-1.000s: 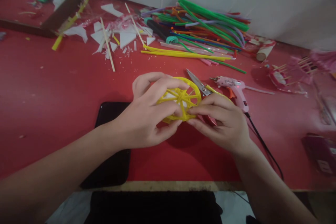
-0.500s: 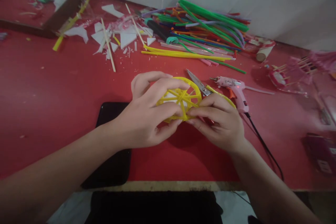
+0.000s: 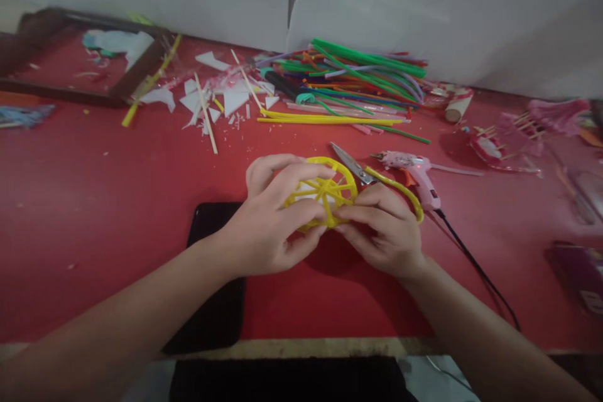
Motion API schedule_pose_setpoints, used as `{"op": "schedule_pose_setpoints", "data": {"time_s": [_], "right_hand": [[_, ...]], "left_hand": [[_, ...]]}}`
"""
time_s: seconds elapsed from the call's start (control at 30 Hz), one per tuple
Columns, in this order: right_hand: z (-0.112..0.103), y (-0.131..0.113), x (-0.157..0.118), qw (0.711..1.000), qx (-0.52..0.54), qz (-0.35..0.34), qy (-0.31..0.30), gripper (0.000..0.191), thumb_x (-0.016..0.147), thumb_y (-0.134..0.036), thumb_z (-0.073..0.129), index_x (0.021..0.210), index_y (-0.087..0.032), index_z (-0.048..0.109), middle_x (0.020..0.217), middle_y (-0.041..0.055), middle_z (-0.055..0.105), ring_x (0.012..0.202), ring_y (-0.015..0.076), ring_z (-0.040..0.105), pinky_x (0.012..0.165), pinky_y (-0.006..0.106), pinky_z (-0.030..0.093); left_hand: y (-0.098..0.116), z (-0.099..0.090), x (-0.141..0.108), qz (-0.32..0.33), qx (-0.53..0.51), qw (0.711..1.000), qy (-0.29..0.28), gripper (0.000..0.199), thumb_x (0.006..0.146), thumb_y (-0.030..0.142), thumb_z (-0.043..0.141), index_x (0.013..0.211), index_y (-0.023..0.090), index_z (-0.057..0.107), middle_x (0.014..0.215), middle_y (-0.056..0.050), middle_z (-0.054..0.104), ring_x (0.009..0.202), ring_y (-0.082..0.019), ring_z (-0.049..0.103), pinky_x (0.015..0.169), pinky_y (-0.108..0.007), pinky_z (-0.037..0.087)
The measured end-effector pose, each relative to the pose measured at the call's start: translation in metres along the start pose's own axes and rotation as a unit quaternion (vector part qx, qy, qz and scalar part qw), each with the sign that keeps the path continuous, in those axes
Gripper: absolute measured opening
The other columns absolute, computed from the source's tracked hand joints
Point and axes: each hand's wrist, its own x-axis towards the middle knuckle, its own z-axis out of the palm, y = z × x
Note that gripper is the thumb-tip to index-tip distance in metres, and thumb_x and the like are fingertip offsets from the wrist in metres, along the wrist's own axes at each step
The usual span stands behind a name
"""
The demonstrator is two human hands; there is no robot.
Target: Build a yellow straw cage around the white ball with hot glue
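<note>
A yellow wheel-shaped piece (image 3: 325, 186) with spokes meeting at a hub is held between both hands above the red table. My left hand (image 3: 271, 217) wraps round its left side, fingers over the rim and thumb at the lower edge. With thumb and fingers pinched, my right hand (image 3: 389, 229) grips the wheel's lower right edge. A yellow strip (image 3: 400, 188) curves out beyond the right knuckles. Just past the right hand lie scissors (image 3: 353, 163), blades pointing away, their handles hidden by the hand. Something white shows behind the spokes.
A pink glue gun (image 3: 417, 176) with a black cord lies right. Pipe cleaners (image 3: 367, 69), white scraps (image 3: 235, 100) and sticks fill the back. A black tablet-like slab (image 3: 211, 308) is under my left forearm. A dark frame (image 3: 127, 78) stands back left, a pink model (image 3: 513, 135) at right.
The camera view has tilted up a little, so the table things appear lower. Both hands keep their hold on the yellow wheel, with little other change.
</note>
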Motion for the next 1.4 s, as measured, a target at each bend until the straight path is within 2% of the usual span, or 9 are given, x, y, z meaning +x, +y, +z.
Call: {"op": "schedule_pose_setpoints", "data": {"time_s": [0.27,0.47,0.63,0.77,0.93,1.2,1.4], "right_hand": [[0.008,0.001,-0.002,0.998,-0.012,-0.047,0.031,0.03,0.087,-0.012,0.07,0.114,-0.025,0.069,0.082,0.0012,0.068,0.072,0.0168,0.063,0.066,0.034,0.054],[0.011,-0.006,0.005,0.998,-0.028,-0.034,0.036,0.038,0.084,-0.006,0.059,0.116,-0.024,0.065,0.09,0.0054,0.071,0.079,0.0202,0.066,0.071,0.037,0.058],[0.014,-0.009,0.02,0.999,-0.032,-0.007,0.014,0.032,0.08,-0.006,0.056,0.106,-0.022,0.064,0.09,0.0062,0.071,0.081,0.0211,0.066,0.073,0.037,0.058],[0.021,-0.009,0.024,0.998,-0.034,-0.003,0.046,0.027,0.081,-0.005,0.054,0.1,-0.021,0.064,0.082,0.0045,0.069,0.074,0.0192,0.063,0.067,0.034,0.055],[0.021,-0.005,0.019,0.998,-0.022,-0.018,0.055,0.03,0.084,-0.005,0.056,0.107,-0.021,0.065,0.08,0.004,0.068,0.07,0.0179,0.061,0.064,0.033,0.054],[0.016,-0.003,0.013,1.0,0.017,-0.017,0.011,0.029,0.087,-0.007,0.06,0.112,-0.019,0.066,0.086,0.0055,0.071,0.075,0.0168,0.064,0.07,0.032,0.055],[0.016,-0.004,0.011,0.999,0.039,-0.014,-0.012,0.021,0.09,-0.01,0.065,0.11,-0.016,0.066,0.085,0.0048,0.073,0.074,0.0147,0.062,0.072,0.03,0.053]], "left_hand": [[-0.004,0.005,-0.001,0.019,-0.009,1.0,0.015,0.009,0.088,0.017,0.064,0.091,0.025,0.061,0.13,-0.007,0.066,0.121,-0.029,0.055,0.104,-0.053,0.042],[-0.006,0.006,-0.002,0.015,0.02,0.999,0.045,0.011,0.084,0.014,0.063,0.088,0.024,0.06,0.128,-0.008,0.067,0.119,-0.031,0.053,0.1,-0.053,0.041],[-0.009,0.006,-0.005,-0.01,0.019,0.998,0.054,0.014,0.082,0.012,0.062,0.089,0.023,0.06,0.127,-0.009,0.066,0.116,-0.031,0.055,0.102,-0.056,0.04],[-0.01,0.007,-0.007,-0.02,0.017,0.998,0.057,0.013,0.084,0.012,0.062,0.092,0.022,0.06,0.128,-0.01,0.065,0.117,-0.032,0.056,0.103,-0.059,0.04],[-0.01,0.006,-0.005,-0.022,0.012,0.998,0.063,0.011,0.086,0.014,0.063,0.089,0.023,0.06,0.127,-0.009,0.066,0.117,-0.031,0.055,0.101,-0.056,0.041],[-0.007,0.003,-0.004,0.003,0.004,0.999,0.049,0.011,0.089,0.012,0.061,0.086,0.022,0.058,0.126,-0.008,0.066,0.118,-0.026,0.058,0.103,-0.047,0.04],[-0.006,-0.002,-0.004,0.004,0.019,0.999,0.044,0.005,0.089,0.017,0.065,0.086,0.02,0.062,0.125,-0.01,0.066,0.12,-0.028,0.054,0.106,-0.047,0.039]]}}
